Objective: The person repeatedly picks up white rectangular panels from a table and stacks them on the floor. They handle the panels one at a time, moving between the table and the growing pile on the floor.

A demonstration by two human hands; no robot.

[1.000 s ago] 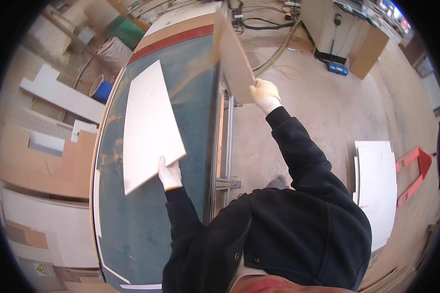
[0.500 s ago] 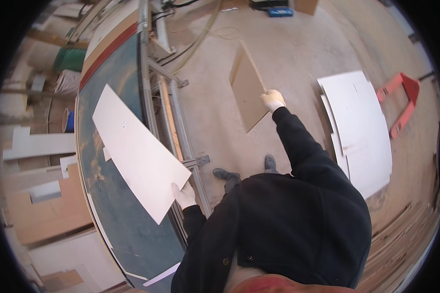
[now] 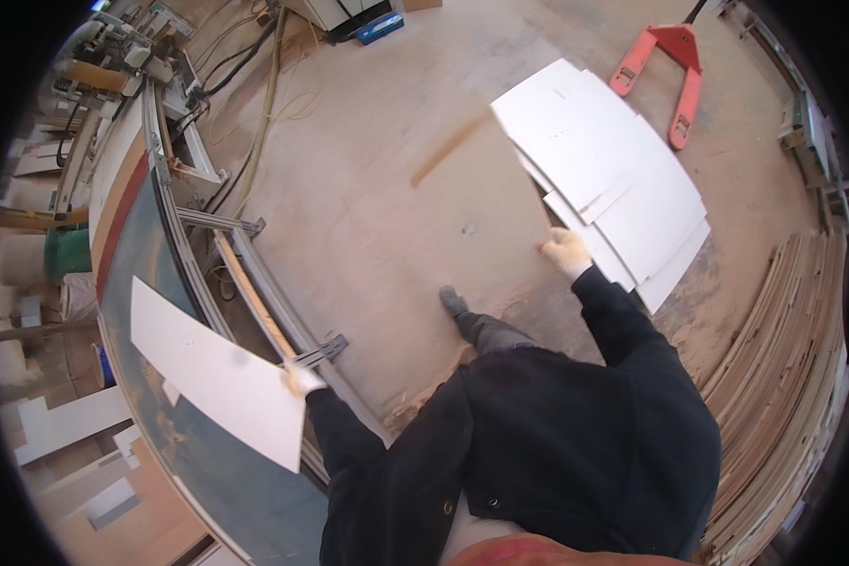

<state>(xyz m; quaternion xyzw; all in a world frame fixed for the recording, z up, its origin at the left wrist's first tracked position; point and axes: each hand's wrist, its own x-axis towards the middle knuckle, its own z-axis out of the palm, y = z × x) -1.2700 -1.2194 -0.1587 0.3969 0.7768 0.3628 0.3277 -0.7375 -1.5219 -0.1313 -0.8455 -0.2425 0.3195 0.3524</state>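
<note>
A dusty blue-green table (image 3: 255,495) with a metal side frame (image 3: 275,275) is standing left of a scuffed, smooth floor (image 3: 358,165), while a stack of white panels (image 3: 623,141) is lying to the right, near a red pallet jack (image 3: 674,40) and long, layered brown boards (image 3: 769,396). The left hand (image 3: 302,379), in a knit glove and slightly blurred, is gripping the edge of a flat, smooth white board (image 3: 212,363) extending over the table; contact beneath is unclear. The right hand's (image 3: 566,251) gloved fingers are closing around the edge of a beige panel (image 3: 491,203), brown-edged, beside the stack.
</note>
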